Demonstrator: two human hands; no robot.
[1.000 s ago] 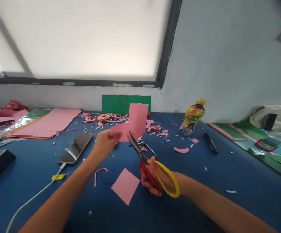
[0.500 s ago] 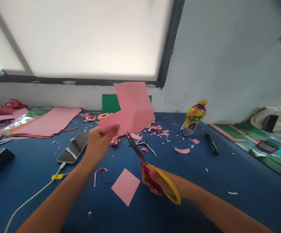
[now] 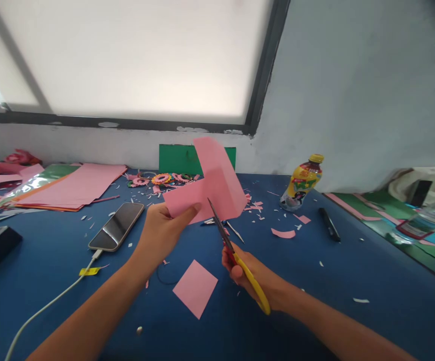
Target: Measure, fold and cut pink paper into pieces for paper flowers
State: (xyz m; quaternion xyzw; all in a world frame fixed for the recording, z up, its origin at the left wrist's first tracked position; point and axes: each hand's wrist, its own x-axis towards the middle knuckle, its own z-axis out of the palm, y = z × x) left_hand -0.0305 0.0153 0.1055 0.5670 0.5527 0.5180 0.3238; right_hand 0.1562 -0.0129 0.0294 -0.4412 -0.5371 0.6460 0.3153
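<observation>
Left hand (image 3: 169,220): grip closed on the left end of the pink sheet (image 3: 220,183), which is held above the surface (image 3: 292,260) and extends up-right from the thumb
Right hand (image 3: 251,268): grip around scissors (image 3: 254,286), blades slanting up-left, overlapping the sheet's lower edge just right of left thumb; contact, cannot tell

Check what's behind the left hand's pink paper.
Behind the pink paper, a green panel shows on both sides; scraps show past the paper's right edge. Part of the panel, and anything directly behind, is hidden.
</observation>
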